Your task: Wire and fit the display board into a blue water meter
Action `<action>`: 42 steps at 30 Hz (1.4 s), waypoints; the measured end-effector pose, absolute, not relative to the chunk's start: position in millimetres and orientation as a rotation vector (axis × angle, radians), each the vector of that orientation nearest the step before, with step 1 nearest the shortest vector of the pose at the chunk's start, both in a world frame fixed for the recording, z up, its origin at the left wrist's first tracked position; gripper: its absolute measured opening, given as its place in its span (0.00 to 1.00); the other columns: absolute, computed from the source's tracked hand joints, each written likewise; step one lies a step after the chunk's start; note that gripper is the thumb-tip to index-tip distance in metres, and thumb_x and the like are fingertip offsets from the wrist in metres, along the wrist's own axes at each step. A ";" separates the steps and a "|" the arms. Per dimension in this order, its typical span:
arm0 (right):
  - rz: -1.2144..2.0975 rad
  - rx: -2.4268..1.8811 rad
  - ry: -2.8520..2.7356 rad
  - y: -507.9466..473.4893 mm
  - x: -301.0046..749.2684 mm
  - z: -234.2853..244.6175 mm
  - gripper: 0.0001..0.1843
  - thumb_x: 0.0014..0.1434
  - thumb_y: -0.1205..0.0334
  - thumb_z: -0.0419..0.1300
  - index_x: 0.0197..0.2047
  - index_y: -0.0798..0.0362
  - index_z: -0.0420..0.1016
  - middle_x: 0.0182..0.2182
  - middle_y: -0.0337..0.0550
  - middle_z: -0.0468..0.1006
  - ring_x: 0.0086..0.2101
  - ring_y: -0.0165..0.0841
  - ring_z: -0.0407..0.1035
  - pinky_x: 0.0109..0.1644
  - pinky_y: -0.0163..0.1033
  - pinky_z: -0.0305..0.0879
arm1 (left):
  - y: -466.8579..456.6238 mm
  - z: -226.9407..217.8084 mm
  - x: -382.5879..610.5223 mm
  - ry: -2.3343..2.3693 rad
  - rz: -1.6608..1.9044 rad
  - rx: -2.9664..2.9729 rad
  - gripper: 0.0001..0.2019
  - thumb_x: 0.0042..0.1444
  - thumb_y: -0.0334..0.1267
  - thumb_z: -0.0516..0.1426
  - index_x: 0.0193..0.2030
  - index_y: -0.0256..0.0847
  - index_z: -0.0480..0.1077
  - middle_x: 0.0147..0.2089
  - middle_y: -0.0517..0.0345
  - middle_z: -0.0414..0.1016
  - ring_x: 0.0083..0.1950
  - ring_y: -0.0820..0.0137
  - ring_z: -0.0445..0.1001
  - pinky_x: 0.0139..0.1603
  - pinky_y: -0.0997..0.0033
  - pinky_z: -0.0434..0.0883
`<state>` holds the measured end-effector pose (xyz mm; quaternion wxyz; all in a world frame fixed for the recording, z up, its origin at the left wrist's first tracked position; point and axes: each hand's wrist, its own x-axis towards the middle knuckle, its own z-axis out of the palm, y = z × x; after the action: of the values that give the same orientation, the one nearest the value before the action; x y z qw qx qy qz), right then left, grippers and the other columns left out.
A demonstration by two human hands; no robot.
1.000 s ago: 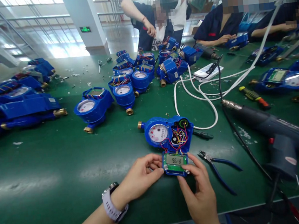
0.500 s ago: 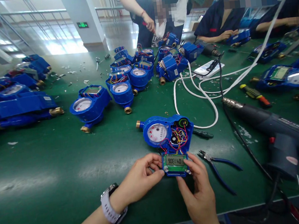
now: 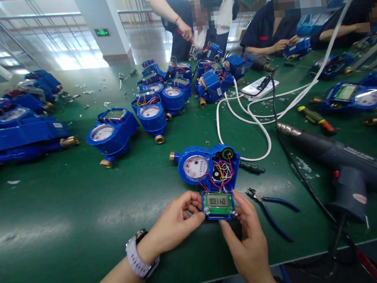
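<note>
A blue water meter (image 3: 190, 155) with a round white dial and a brass fitting lies on the green table, its electronics box uncovered. Red, yellow and white wires run from that box to a green display module (image 3: 217, 204) in a blue frame, whose lit digits appear upside down to me. My left hand (image 3: 178, 220), with a watch on the wrist, grips the module's left edge between thumb and curled fingers. Around its right side and lower edge closes my right hand (image 3: 248, 240). Diagonal cutters (image 3: 275, 209) with blue handles lie right of that hand.
A heat gun (image 3: 340, 158) and its black cord lie at the right, near a screwdriver (image 3: 317, 120). White cable (image 3: 269, 145) loops behind the meter. Several more blue meters (image 3: 112, 131) stand farther back and left. Across the table, a co-worker's hand (image 3: 185, 29) is raised.
The view has shifted slightly, so the scene sits a little farther left. My right fingers have moved off the display's face toward its side edge. Both hands still hold the module.
</note>
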<state>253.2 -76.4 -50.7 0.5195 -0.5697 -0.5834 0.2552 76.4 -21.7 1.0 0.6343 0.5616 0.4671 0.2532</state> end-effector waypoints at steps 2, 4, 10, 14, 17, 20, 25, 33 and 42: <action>0.612 -1.364 -1.391 -76.5 252.9 -50.4 0.28 0.60 0.66 0.58 0.63 0.45 0.59 0.60 0.50 0.62 0.54 0.41 0.65 0.51 0.46 0.67 | -20.7 0.6 76.4 1.056 0.593 1.283 0.11 0.53 0.39 0.56 0.42 0.38 0.66 0.38 0.57 0.69 0.37 0.72 0.66 0.35 0.74 0.64; 0.604 -1.362 -1.390 -76.5 252.7 -49.6 0.28 0.60 0.66 0.58 0.63 0.45 0.59 0.59 0.50 0.63 0.52 0.40 0.66 0.50 0.45 0.68 | -19.5 0.1 76.7 1.043 0.616 1.272 0.10 0.54 0.40 0.56 0.41 0.38 0.66 0.38 0.57 0.70 0.37 0.72 0.67 0.37 0.72 0.65; 0.588 -1.364 -1.404 -75.8 252.7 -47.7 0.27 0.60 0.65 0.58 0.63 0.47 0.60 0.59 0.51 0.63 0.51 0.40 0.66 0.48 0.44 0.69 | -15.1 -1.1 80.9 1.092 0.624 1.270 0.10 0.55 0.43 0.56 0.37 0.38 0.65 0.30 0.62 0.67 0.31 0.75 0.65 0.31 0.75 0.63; 0.556 -1.351 -1.432 -75.7 252.2 -45.5 0.27 0.60 0.66 0.58 0.62 0.46 0.60 0.59 0.50 0.63 0.53 0.39 0.65 0.48 0.43 0.69 | -11.6 -3.8 82.9 1.114 0.625 1.296 0.09 0.55 0.42 0.55 0.34 0.38 0.64 0.27 0.64 0.64 0.28 0.76 0.63 0.27 0.78 0.62; 0.545 -1.346 -1.446 -76.3 251.9 -44.1 0.27 0.60 0.66 0.58 0.62 0.47 0.61 0.59 0.50 0.63 0.52 0.39 0.65 0.46 0.42 0.70 | -9.6 -7.5 82.6 1.128 0.611 1.320 0.09 0.56 0.43 0.54 0.33 0.38 0.64 0.26 0.64 0.64 0.26 0.76 0.62 0.23 0.79 0.61; 0.550 -1.352 -1.454 -76.5 252.1 -44.3 0.26 0.60 0.66 0.58 0.62 0.49 0.61 0.58 0.53 0.64 0.50 0.39 0.67 0.44 0.42 0.71 | -8.2 -10.1 81.6 1.146 0.597 1.343 0.12 0.57 0.46 0.52 0.33 0.38 0.64 0.25 0.64 0.65 0.24 0.76 0.63 0.20 0.79 0.62; 0.557 -1.347 -1.488 -75.6 253.0 -46.9 0.27 0.59 0.65 0.59 0.61 0.49 0.62 0.60 0.53 0.64 0.57 0.44 0.62 0.47 0.45 0.71 | -7.4 -9.5 80.7 1.167 0.597 1.352 0.18 0.60 0.49 0.48 0.28 0.38 0.63 0.24 0.61 0.68 0.21 0.78 0.64 0.19 0.80 0.62; 0.525 -1.332 -1.477 -76.7 252.1 -49.9 0.26 0.60 0.65 0.60 0.61 0.48 0.62 0.59 0.52 0.63 0.57 0.43 0.61 0.48 0.45 0.69 | -8.2 -9.5 82.2 1.197 0.738 1.337 0.12 0.57 0.46 0.53 0.35 0.37 0.67 0.25 0.63 0.67 0.24 0.76 0.66 0.21 0.80 0.61; 0.483 -1.333 -1.521 -76.2 251.9 -45.5 0.25 0.61 0.65 0.58 0.60 0.49 0.62 0.59 0.52 0.64 0.56 0.41 0.62 0.44 0.40 0.70 | -5.7 -14.5 83.0 1.145 0.842 1.218 0.14 0.52 0.47 0.59 0.31 0.36 0.65 0.23 0.65 0.65 0.23 0.78 0.63 0.26 0.77 0.62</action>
<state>251.9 -76.2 -45.5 0.5064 -0.5529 -0.6307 0.2001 83.0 -5.7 -14.5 0.5930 0.5240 0.4924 0.3624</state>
